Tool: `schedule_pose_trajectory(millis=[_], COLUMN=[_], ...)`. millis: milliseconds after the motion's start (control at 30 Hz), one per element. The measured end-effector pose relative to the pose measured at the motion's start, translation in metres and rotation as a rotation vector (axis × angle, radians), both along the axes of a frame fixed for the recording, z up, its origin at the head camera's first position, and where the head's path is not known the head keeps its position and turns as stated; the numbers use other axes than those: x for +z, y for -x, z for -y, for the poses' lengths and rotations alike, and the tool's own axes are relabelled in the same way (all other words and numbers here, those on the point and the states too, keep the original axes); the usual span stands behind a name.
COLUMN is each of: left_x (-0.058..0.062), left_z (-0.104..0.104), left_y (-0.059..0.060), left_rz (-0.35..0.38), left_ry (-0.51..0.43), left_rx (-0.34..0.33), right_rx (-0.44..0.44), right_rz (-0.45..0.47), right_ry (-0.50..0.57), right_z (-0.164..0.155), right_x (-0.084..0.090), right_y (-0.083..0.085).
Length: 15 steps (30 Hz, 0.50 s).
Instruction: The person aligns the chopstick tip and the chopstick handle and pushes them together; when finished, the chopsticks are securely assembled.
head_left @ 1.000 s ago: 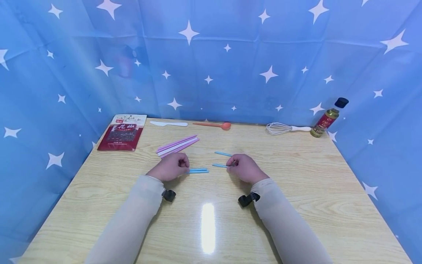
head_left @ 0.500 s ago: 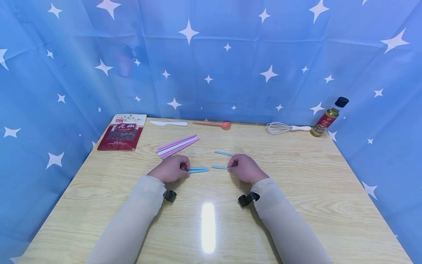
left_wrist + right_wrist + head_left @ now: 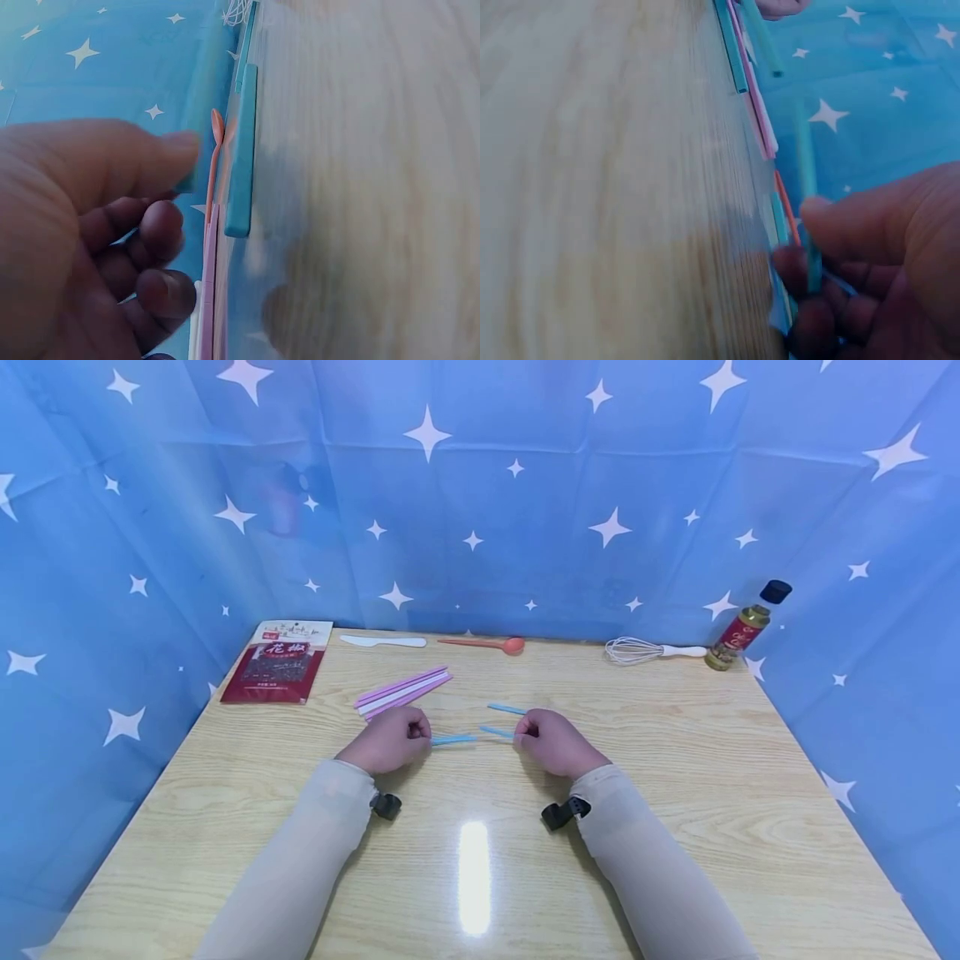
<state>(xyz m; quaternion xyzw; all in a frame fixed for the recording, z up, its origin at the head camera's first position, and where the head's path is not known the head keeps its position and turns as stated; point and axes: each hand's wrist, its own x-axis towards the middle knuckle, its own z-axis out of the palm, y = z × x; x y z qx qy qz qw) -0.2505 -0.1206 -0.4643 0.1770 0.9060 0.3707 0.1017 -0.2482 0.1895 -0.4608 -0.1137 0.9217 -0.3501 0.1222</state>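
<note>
Here, a thin flat blue plastic stick (image 3: 454, 740) lies out over the middle of the light wooden tabletop (image 3: 675, 793), its near end pinched in the curled fingers of the left hand (image 3: 390, 741); the left wrist view shows the thumb (image 3: 150, 161) laid against one blue strip while a second blue strip (image 3: 241, 150) sits just beside it, so whether the grip closes on one stick or two cannot be told. A second thin blue plastic stick (image 3: 496, 732) points back toward the first, its tip just beside it, and the right hand (image 3: 553, 743) clamps it between thumb and curled fingers (image 3: 817, 292). Both hands are knuckles-up, low over the tabletop, facing each other across a short gap, with the pale-sleeved forearms angling in from the near edge. A third loose blue stick (image 3: 506, 709) lies flat just beyond the right hand.

Behind the left hand a fan of pink and white flat sticks (image 3: 403, 691) lies slantwise. Toward the far left corner rests a red packet of peppercorns (image 3: 276, 662); along the far edge lie a white plastic knife (image 3: 382, 642), an orange plastic spoon (image 3: 483, 644) and a wire whisk with a white handle (image 3: 652, 651), and a glass bottle with a black cap (image 3: 744, 628) stands at the far right corner. Bare wood stretches along the near edge and right side. A blue starred cloth (image 3: 480, 485) walls three sides.
</note>
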Motion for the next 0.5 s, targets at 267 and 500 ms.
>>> schedule_pose_trajectory(millis=[267,500], left_x=[-0.0040,-0.0018], left_z=[0.0034,0.0026], left_y=[0.0045,0.0029], left_rz=[-0.059,-0.044], left_ry=[-0.026,-0.045], left_rx=[0.037,0.039], right_rx=[0.002,0.008], right_rz=[-0.002,-0.011], right_ry=[0.088,0.111], right_z=[0.0000,0.0009], right_x=[0.0016,0.0023], right_y=[-0.0010,-0.0017])
